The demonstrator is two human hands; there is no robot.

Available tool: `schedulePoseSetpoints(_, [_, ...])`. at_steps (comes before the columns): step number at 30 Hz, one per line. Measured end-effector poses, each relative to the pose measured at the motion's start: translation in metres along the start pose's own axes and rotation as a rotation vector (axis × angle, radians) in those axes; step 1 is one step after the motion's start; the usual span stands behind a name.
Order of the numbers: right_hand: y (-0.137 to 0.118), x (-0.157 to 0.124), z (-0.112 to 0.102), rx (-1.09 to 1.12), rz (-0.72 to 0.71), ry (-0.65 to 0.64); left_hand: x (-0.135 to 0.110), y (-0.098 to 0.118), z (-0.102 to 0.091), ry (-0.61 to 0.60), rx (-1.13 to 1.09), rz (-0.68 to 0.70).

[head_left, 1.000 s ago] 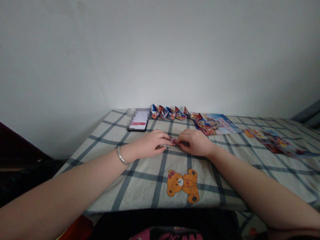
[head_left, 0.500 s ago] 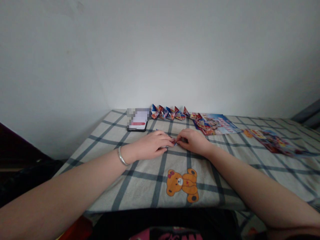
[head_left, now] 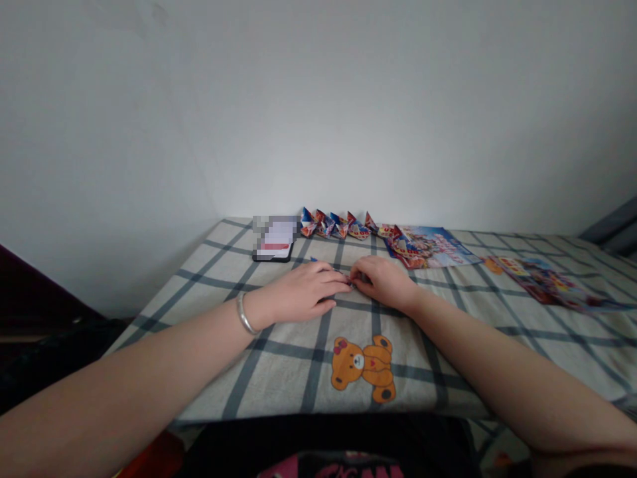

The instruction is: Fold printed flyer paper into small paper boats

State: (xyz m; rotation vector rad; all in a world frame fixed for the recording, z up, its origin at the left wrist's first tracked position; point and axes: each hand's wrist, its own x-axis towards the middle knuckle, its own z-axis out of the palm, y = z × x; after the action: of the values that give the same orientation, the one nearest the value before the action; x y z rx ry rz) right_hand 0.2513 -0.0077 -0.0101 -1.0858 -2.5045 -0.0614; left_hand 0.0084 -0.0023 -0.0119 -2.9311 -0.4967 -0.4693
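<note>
A small folded piece of colourful printed paper [head_left: 313,259] lies mostly hidden beneath my left hand [head_left: 312,290]. Only a blue tip shows behind the knuckles. My left hand rests flat on it, fingers stretched out to the right and thumb apart. Close beside those fingertips, my right hand [head_left: 381,281] is closed in a pinch at the paper's right end; the bit between its fingertips is barely visible. Behind the hands stands a row of folded paper pieces [head_left: 358,228], in red, blue and yellow print, along the wall.
A phone [head_left: 277,240] with a lit screen lies at the back left. Printed sheets lie to the right, one glossy sheet [head_left: 442,247] near the wall and another sheet [head_left: 552,282] farther right. A checked cloth [head_left: 279,378] with a teddy bear print [head_left: 365,368] covers the table.
My left hand's fingers have slid slightly right along the paper, covering the reddish part that showed between the hands. My right hand has barely moved.
</note>
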Motion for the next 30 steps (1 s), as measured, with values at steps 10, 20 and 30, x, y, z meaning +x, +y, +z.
schedulePoseSetpoints(10, [0.011, -0.009, -0.014, 0.062, -0.219, -0.076, 0.003, 0.005, -0.001, -0.023, 0.026, -0.031])
schedulePoseSetpoints(20, [-0.001, -0.005, -0.027, -0.074, -0.258, -0.098, 0.003, 0.005, 0.001, -0.03, 0.039, -0.04])
schedulePoseSetpoints(30, [0.012, -0.009, -0.03, -0.043, -0.136, -0.189, 0.001, 0.001, -0.001, -0.036, 0.005, -0.006])
